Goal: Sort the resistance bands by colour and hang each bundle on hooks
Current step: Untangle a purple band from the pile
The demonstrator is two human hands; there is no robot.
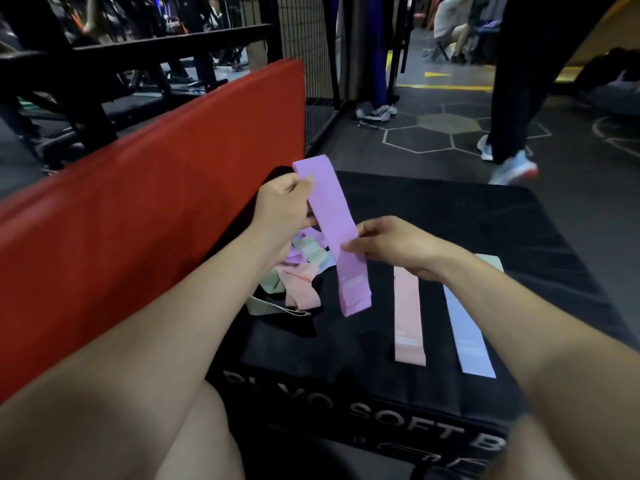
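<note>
Both hands up over a black soft plyo box [433, 216], white lettering along its near face.

Left hand [282, 206]: grip closed on the upper part of a purple band [334, 230], thumb and fingers pinching its left edge just below the top end. Right hand [388, 242]: grip pinching the same band lower down, on its right edge. The band hangs tilted between the two, top end leaning left, bottom end with a pale label dangling free just above the box top.

On the box, laid out flat and apart from one another: a pink band [408, 320] just right of the hanging purple end, then a blue band [467, 336], then a green band [490, 261], mostly hidden behind the right wrist; only its far end shows.

Unsorted heap [301, 268] of pastel bands at the box's left edge, under and behind the left wrist: pink, green, lilac and pale blue mixed, partly covered by the forearm and the held band. One green loop spills toward the near side.

Surroundings: a red pad [156, 202] standing along the left side of the box, touching or just beside it. Behind it a black metal rack [104, 64] and a wire mesh panel [304, 46]. Dark floor [433, 133] with hexagon markings beyond. Another person's legs in dark trousers [519, 81], blue trainers, near the far right corner of the box. A seated person [453, 26] well back.
</note>
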